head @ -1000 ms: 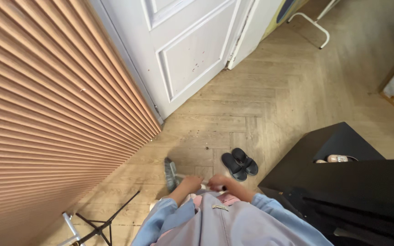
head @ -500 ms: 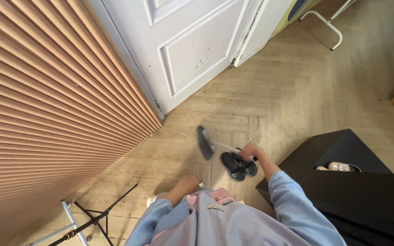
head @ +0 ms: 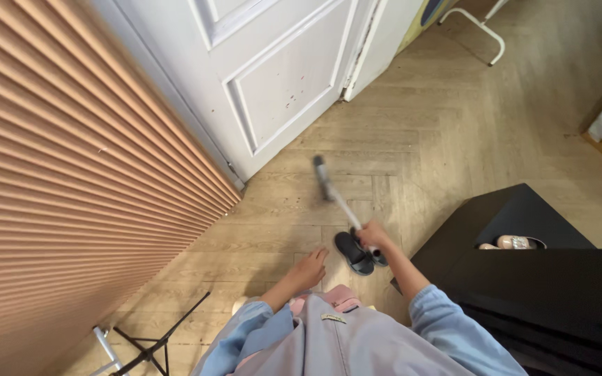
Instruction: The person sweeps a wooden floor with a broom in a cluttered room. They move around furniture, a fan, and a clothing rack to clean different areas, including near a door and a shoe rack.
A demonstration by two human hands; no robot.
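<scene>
A person in a pale blue top stands on a herringbone wood floor point(head: 454, 132), seen from above, with a long-handled tool point(head: 339, 198) held out ahead of them. The right hand point(head: 374, 237), at lower centre of the frame, is closed around the near end of the pale shaft. From that grip the shaft runs up and to the left, and its dark head point(head: 322, 170), blurred, sits near the middle of the frame, pointing toward the foot of the white panelled door point(head: 280, 90). The tool's long axis therefore lies diagonally, from lower right to upper left, away from the body. The left hand point(head: 308, 270) is apart from the handle, lower and to the left, fingers loosely spread and gripping nothing; the right hand alone carries the tool. A pair of dark slippers point(head: 357, 252) lies on the floor just beneath the gripping hand. A black cabinet point(head: 524, 278) fills the lower right, a ribbed tan wall point(head: 71, 188) the left, with a folding stand point(head: 144, 345) at the bottom left.
</scene>
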